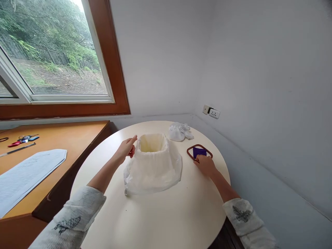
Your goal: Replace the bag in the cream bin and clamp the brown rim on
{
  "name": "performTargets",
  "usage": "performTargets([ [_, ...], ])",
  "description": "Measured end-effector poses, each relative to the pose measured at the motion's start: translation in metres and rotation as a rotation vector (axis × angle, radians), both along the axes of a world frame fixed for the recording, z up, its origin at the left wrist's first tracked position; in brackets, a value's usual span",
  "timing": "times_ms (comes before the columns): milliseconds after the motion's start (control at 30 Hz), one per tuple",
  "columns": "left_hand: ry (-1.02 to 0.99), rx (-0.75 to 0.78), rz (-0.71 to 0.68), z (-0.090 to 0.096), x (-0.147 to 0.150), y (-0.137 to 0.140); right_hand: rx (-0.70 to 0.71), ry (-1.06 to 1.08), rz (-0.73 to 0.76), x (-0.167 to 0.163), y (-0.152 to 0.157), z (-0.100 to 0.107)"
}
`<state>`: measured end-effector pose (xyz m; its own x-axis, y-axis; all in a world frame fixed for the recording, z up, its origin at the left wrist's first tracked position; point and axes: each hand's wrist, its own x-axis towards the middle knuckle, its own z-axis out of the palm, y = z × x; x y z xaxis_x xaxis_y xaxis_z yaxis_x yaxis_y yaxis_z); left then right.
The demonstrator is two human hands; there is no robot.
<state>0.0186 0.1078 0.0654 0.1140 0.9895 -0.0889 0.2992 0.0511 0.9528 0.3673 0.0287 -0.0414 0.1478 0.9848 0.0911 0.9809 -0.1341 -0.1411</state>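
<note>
A small bin, pale yellow inside, stands on the round table, lined with a thin white plastic bag. The bag folds over the rim and spreads loosely around the base. Close to the bin's left rim is my left hand, index finger stretched out and other fingers loosely bent, holding nothing visible. To the right lies a brown rounded rectangular ring with a purple piece inside it. My right hand has its fingers closed at the ring's near edge, partly covering the purple piece.
A crumpled, tied white plastic bag sits at the back of the round table. On the left, an orange-brown desk bears papers and several small items. A wall socket is behind.
</note>
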Motion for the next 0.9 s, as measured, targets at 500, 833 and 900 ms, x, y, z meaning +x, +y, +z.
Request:
performTargets([
  [500, -0.17, 0.335, 0.242, 0.007, -0.01, -0.006, 0.486, 0.157, -0.007, -0.023, 0.003, 0.068],
  [833, 0.285, 0.449, -0.032, 0.067, -0.015, -0.015, 0.378, 0.395, 0.4, -0.077, 0.014, 0.162],
  [900, 0.351, 0.449, -0.045, 0.07, -0.021, -0.017, 0.343, 0.378, 0.465, -0.088, 0.012, 0.168],
])
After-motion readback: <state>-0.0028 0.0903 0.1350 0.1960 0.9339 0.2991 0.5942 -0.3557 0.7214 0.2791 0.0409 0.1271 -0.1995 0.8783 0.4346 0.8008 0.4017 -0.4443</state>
